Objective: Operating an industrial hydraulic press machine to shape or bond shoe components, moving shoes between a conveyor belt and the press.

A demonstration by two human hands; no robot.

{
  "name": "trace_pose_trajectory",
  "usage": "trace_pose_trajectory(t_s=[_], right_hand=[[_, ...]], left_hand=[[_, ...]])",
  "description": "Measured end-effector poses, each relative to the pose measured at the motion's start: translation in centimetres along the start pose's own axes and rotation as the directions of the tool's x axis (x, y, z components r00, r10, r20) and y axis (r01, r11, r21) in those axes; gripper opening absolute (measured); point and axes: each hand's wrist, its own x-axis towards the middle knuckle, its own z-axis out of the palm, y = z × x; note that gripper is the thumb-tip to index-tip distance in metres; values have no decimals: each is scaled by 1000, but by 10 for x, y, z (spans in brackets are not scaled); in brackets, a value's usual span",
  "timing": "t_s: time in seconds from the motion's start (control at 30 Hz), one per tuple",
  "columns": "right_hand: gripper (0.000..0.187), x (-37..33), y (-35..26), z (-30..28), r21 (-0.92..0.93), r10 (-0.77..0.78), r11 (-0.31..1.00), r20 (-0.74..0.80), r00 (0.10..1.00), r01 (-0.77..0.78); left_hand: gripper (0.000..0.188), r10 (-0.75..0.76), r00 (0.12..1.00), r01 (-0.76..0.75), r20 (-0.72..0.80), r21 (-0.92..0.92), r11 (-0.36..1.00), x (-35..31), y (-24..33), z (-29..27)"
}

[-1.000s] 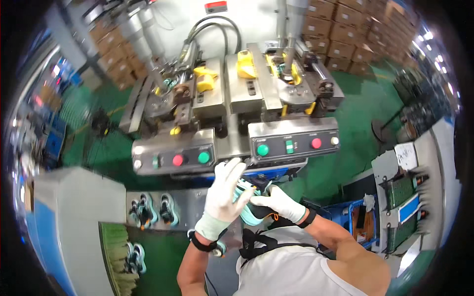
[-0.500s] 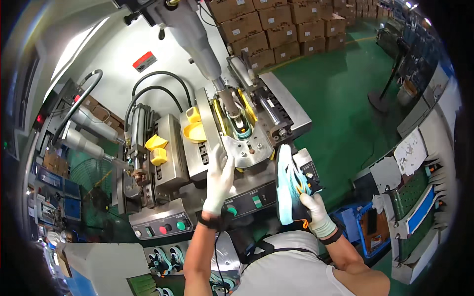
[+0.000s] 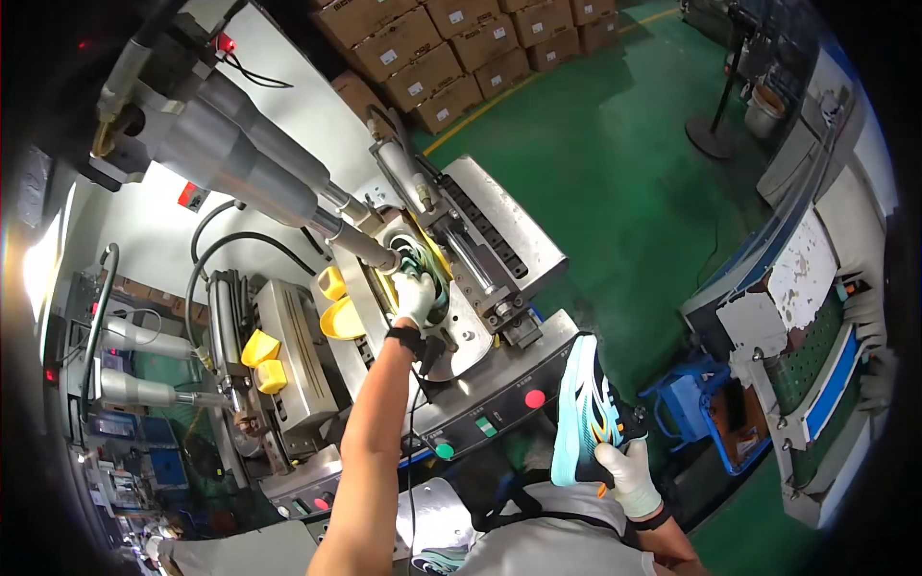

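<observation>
My gloved left hand (image 3: 415, 296) reaches into the metal press (image 3: 459, 331), its fingers closed over the shoe (image 3: 439, 302) that sits in the press bed. The hand and the rod hide much of that shoe. A thick grey press rod (image 3: 365, 248) comes down at a slant just beside the fingers. My gloved right hand (image 3: 629, 480) grips a second shoe (image 3: 579, 422) near its heel end, off the front right of the press. This one is a sneaker with a pale turquoise and white sole, a dark upper and orange details; its sole side is turned left.
Yellow pads (image 3: 344, 317) lie on the machine left of the bed. A control panel with a green button (image 3: 444, 449) and a red button (image 3: 535, 397) runs along the front. Blue crates (image 3: 715, 422) stand right; stacked cartons (image 3: 451, 58) stand behind.
My left hand has gone from open in front of the press to the shoe in its bed. The view has turned and drawn nearer. My right hand still holds its sneaker.
</observation>
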Motion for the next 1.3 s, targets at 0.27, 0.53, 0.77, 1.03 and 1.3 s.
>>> trace_pose_trajectory(t_s=[0.27, 0.53, 0.77, 1.03, 1.3], right_hand=[[55, 26, 1, 18, -140, 109, 985, 47, 993, -102], [41, 204, 15, 167, -289, 344, 930, 465, 815, -227], [57, 391, 239, 257, -960, -273, -194, 250, 929, 201], [82, 419, 201, 240, -936, 101, -73, 336, 936, 344], [79, 60, 133, 209, -641, 174, 517, 727, 664, 567]], left_hand=[[26, -2, 914, 281, 406, -627, 727, -61, 57, -113], [25, -35, 970, 192, 239, -672, 715, -302, 9, -241], [27, -519, 807, 588, 282, -308, 748, -488, -62, -274], [62, -815, 578, 810, -39, -98, 578, -643, -233, -111], [65, -825, 516, 762, -229, -317, 565, -678, -237, -54]])
